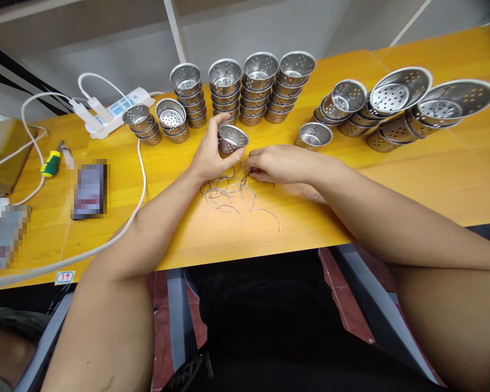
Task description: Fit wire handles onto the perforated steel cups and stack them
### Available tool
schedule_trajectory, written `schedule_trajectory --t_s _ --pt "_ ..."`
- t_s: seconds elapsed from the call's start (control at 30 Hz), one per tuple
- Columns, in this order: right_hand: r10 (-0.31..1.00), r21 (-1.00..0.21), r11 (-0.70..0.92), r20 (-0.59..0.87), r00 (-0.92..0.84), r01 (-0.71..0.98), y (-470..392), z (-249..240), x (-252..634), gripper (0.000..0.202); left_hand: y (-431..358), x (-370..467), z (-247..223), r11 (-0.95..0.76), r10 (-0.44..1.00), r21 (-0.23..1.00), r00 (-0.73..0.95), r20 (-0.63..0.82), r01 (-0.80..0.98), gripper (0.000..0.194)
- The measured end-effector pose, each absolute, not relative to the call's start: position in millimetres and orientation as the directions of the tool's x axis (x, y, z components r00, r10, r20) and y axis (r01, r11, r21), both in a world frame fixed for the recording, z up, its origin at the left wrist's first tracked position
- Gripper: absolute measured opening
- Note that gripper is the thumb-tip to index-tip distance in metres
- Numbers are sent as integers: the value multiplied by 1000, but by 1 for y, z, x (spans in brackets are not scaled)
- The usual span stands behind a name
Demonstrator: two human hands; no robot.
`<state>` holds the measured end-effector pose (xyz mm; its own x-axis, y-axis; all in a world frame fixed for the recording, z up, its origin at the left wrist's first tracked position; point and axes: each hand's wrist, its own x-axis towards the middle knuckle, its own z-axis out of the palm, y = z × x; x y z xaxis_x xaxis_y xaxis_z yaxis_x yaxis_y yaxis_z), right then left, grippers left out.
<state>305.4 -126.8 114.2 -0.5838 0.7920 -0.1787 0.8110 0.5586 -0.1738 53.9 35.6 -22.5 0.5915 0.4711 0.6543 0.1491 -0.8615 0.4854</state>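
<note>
My left hand (pixel 210 152) is wrapped round a small perforated metal cup (pixel 231 139), its open mouth tilted up. Close by on the right, my right hand (pixel 269 164) has its fingers pinched together over a thin curved metal wire, just above the pile. Several thin curved wires (pixel 224 196) lie tangled on the yellow table (pixel 269 239) below both hands. A single perforated cup (pixel 314 136) stands to the right, beyond my right wrist.
Stacks of perforated cups (pixel 224 81) line the table's back; more stacks (pixel 400 100) lean at the right. At the left are a power strip (pixel 118 111), a white cable (pixel 144 174), a screwdriver (pixel 51 163) and a blurred phone (pixel 90 190). Someone's leg (pixel 8 348) shows lower left.
</note>
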Motion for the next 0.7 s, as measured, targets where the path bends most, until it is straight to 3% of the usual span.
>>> schedule_trajectory --t_s 0.27,0.37,0.5,0.7 --pt "832 -95 506 -209 -514 857 -132 114 284 12 33 56 -19 -868 467 475 567 678 146 110" --pt "826 -253 521 -93 -556 816 -125 104 292 12 37 56 -23 -867 475 476 531 702 147 111" --pt "781 -520 584 153 -605 623 -114 90 313 22 49 53 -30 -839 534 514 458 711 180 111" --pt "793 -683 586 375 -481 435 -110 82 328 17 60 49 -33 -801 597 558 369 712 218 109"
